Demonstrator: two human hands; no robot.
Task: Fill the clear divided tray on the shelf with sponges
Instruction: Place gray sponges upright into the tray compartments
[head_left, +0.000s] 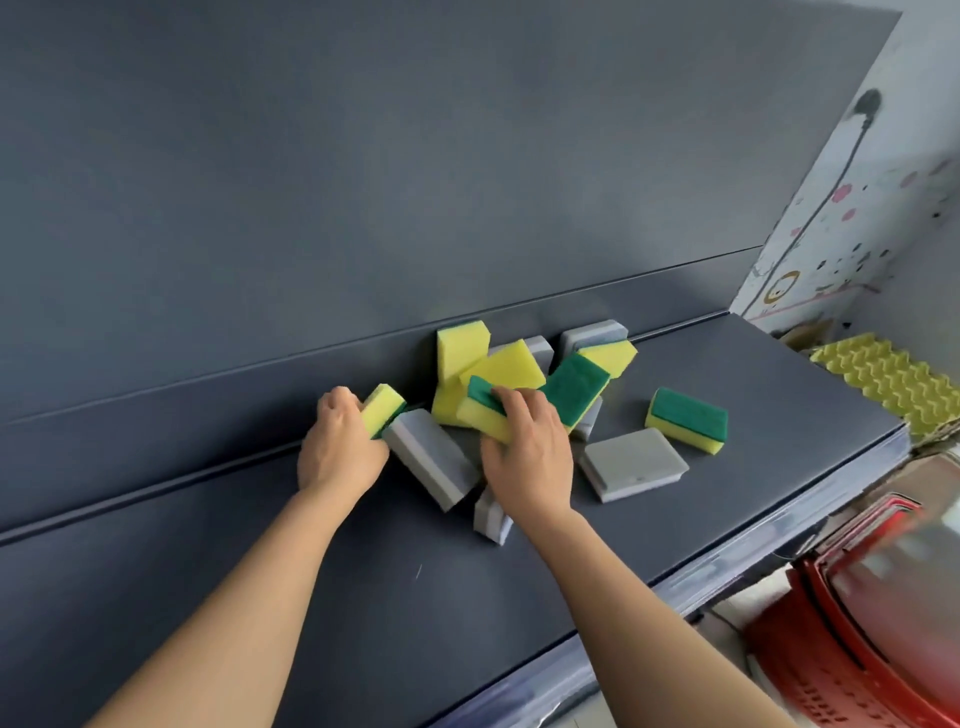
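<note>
A heap of yellow-and-green and grey sponges lies on the dark shelf (208, 545) against its back wall. My left hand (337, 447) grips a yellow-green sponge (383, 408) at the heap's left edge. My right hand (527, 452) holds another yellow-green sponge (483, 410) at the front of the heap. A grey sponge (431, 457) lies between my hands, and another grey sponge (491, 514) stands under my right wrist. A flat grey sponge (631, 462) and a yellow-green one (687, 420) lie apart to the right. No clear divided tray is visible.
Red plastic baskets (857, 623) are stacked below the shelf's front right corner. Yellow wavy foam (893, 379) lies past the shelf's right end. The shelf front edge (727, 587) carries a clear strip.
</note>
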